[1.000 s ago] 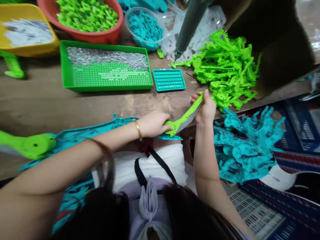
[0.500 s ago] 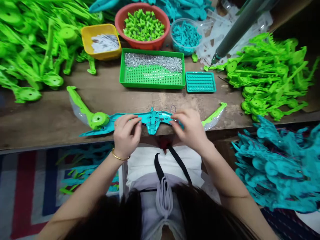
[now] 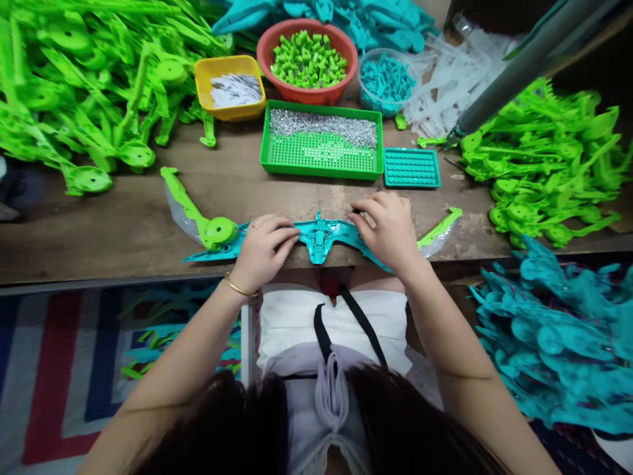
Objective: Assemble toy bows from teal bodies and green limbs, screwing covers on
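A turquoise plastic bow-shaped part [image 3: 319, 245] lies at the table's front edge, its hollow side up. Light-green arms with clear plastic pieces stick out at both ends, the left arm [image 3: 217, 231] having a round disc. My left hand [image 3: 264, 247] rests over the part's left half, thumb and fingertips closed on a thin dark cord. Just above the right half, my right hand [image 3: 388, 227] pinches the cord [image 3: 341, 227], which runs slanting down to the middle of the part. The palms hide much of both halves.
Behind the work stand a green tray of small screws [image 3: 321, 168], a teal ridged tray [image 3: 412, 168], a yellow tub [image 3: 230, 112], a red bowl [image 3: 306, 89] and a clear tub [image 3: 388, 99]. Green parts [image 3: 544, 165] pile up on both sides. A grey powered screwdriver [image 3: 514, 72] hangs at right.
My right hand has lifted slightly away from the part, and the cord that looped above it is now drawn straighter. My left hand stays pinched near the part's middle. The whole view has shifted.
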`<state>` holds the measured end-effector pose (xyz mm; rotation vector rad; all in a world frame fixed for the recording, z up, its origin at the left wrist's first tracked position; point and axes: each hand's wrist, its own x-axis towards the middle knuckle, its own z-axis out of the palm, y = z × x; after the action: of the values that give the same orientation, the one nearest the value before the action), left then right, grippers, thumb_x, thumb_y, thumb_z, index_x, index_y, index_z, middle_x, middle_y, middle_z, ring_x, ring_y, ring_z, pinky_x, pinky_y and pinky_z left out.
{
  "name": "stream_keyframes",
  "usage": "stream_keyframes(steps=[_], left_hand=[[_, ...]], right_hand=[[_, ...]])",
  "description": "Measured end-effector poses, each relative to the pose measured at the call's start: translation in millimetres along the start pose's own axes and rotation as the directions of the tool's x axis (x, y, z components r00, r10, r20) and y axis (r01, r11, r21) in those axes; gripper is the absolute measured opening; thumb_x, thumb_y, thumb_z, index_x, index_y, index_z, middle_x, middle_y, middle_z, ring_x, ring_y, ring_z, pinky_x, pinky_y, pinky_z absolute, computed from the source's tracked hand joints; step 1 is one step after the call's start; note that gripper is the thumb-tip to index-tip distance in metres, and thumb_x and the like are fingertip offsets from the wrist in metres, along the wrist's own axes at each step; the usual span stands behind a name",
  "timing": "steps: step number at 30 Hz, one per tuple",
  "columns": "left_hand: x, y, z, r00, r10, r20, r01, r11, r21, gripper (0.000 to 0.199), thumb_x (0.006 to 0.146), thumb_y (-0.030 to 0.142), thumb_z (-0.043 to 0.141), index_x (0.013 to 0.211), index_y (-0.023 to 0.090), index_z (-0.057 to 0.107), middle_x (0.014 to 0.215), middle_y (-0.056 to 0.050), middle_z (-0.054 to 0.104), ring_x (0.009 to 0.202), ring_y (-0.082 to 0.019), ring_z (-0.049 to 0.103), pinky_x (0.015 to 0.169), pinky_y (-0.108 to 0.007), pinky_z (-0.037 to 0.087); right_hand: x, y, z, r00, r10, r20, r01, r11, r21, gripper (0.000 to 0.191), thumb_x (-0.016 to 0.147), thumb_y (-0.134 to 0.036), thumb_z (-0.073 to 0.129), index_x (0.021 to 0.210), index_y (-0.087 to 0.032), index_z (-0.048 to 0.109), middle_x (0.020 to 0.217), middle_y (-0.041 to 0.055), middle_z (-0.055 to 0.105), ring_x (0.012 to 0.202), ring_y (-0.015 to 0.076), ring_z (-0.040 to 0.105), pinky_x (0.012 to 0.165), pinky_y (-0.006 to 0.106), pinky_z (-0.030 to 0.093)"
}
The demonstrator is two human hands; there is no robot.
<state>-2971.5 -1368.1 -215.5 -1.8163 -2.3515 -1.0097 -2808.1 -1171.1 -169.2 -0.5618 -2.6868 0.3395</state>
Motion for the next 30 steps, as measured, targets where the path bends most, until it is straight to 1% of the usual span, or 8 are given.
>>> stream_keyframes(steps=[3, 6, 9, 12, 15, 19, 23, 30], left_hand=[[9, 5, -0.3, 1.0, -0.008, 0.009, 0.009, 1.0, -0.012, 0.022, 0.094, 0.026, 0.054, 0.093, 0.016, 0.073, 0.099, -0.011, 0.07, 0.099, -0.025, 0.062, 0.089, -0.044, 0.05], [25, 19, 1.0, 1.0, -0.006, -0.019, 0.005, 0.996, -0.086, 0.021, 0.094, 0.027, 0.054, 0.097, 0.015, 0.071, 0.102, -0.01, 0.07, 0.101, -0.023, 0.062, 0.092, -0.042, 0.049], [45, 31, 6.5, 1.0, 0.023, 0.021, -0.018, 0.982, -0.189, 0.022, 0.093, 0.022, 0.052, 0.102, 0.017, 0.071, 0.108, -0.009, 0.07, 0.105, -0.021, 0.062, 0.095, -0.04, 0.049], [64, 35, 14.5, 0.992, 0.082, 0.097, -0.049, 0.951, -0.305, 0.038, 0.085, 0.008, 0.044, 0.111, 0.018, 0.07, 0.117, -0.007, 0.069, 0.112, -0.02, 0.061, 0.1, -0.039, 0.047], [78, 33, 21.7, 0.967, 0.203, 0.154, -0.123, 0.9, -0.417, 0.051, 0.078, 0.006, 0.041, 0.122, 0.018, 0.066, 0.131, -0.007, 0.064, 0.124, -0.02, 0.055, 0.109, -0.042, 0.041], [92, 34, 29.2, 0.906, 0.33, 0.264, -0.178, 0.864, -0.471, 0.045, 0.084, 0.016, 0.042, 0.123, 0.017, 0.065, 0.133, -0.009, 0.062, 0.126, -0.023, 0.053, 0.112, -0.046, 0.036], [95, 37, 31.8, 0.902, 0.282, 0.326, -0.124, 0.894, -0.431, 0.03, 0.091, 0.035, 0.052, 0.106, 0.017, 0.071, 0.102, -0.008, 0.072, 0.102, -0.023, 0.063, 0.098, -0.042, 0.046], [66, 32, 29.1, 0.937, 0.241, 0.254, -0.132, 0.915, -0.382, 0.025, 0.096, 0.029, 0.05, 0.103, 0.02, 0.073, 0.1, -0.008, 0.071, 0.098, -0.02, 0.062, 0.09, -0.037, 0.048]], right_hand=[[-3, 3, 1, 0.999, -0.023, -0.027, 0.026, 0.991, 0.132, 0.014, 0.093, -0.026, 0.057, 0.1, -0.021, 0.069, 0.094, 0.0065, 0.068, 0.092, 0.0215, 0.062, 0.08, 0.036, 0.046], [-15, -1, 2, 0.989, -0.09, -0.121, 0.114, 0.971, 0.208, 0.016, 0.093, -0.02, 0.055, 0.103, -0.021, 0.068, 0.101, 0.0068, 0.069, 0.095, 0.0183, 0.064, 0.082, 0.031, 0.05], [-34, -8, 5, 0.963, -0.163, -0.215, 0.201, 0.964, 0.173, 0.019, 0.092, -0.016, 0.055, 0.106, -0.023, 0.067, 0.103, 0.0065, 0.07, 0.098, 0.0181, 0.064, 0.084, 0.031, 0.051], [-52, -13, 8, 0.953, -0.189, -0.237, 0.221, 0.968, 0.116, 0.022, 0.091, -0.014, 0.056, 0.107, -0.024, 0.067, 0.101, 0.0064, 0.071, 0.096, 0.0192, 0.064, 0.082, 0.034, 0.051], [-65, -16, 10, 0.955, -0.187, -0.232, 0.206, 0.976, 0.063, 0.023, 0.09, -0.014, 0.055, 0.106, -0.024, 0.069, 0.1, 0.0068, 0.072, 0.095, 0.0197, 0.065, 0.083, 0.035, 0.05], [-74, -18, 13, 0.96, -0.207, -0.186, 0.22, 0.974, 0.055, 0.026, 0.09, -0.013, 0.053, 0.107, -0.024, 0.071, 0.103, 0.0068, 0.073, 0.097, 0.0199, 0.064, 0.085, 0.037, 0.049], [-77, -15, 16, 0.977, -0.176, -0.121, 0.185, 0.98, 0.068, 0.028, 0.092, -0.015, 0.051, 0.107, -0.027, 0.071, 0.105, 0.0049, 0.074, 0.099, 0.0196, 0.064, 0.087, 0.038, 0.049], [-77, -7, 13, 0.971, -0.174, -0.163, 0.186, 0.981, 0.059, 0.022, 0.09, -0.015, 0.055, 0.101, -0.025, 0.071, 0.101, 0.0061, 0.074, 0.095, 0.0189, 0.066, 0.082, 0.036, 0.049]])
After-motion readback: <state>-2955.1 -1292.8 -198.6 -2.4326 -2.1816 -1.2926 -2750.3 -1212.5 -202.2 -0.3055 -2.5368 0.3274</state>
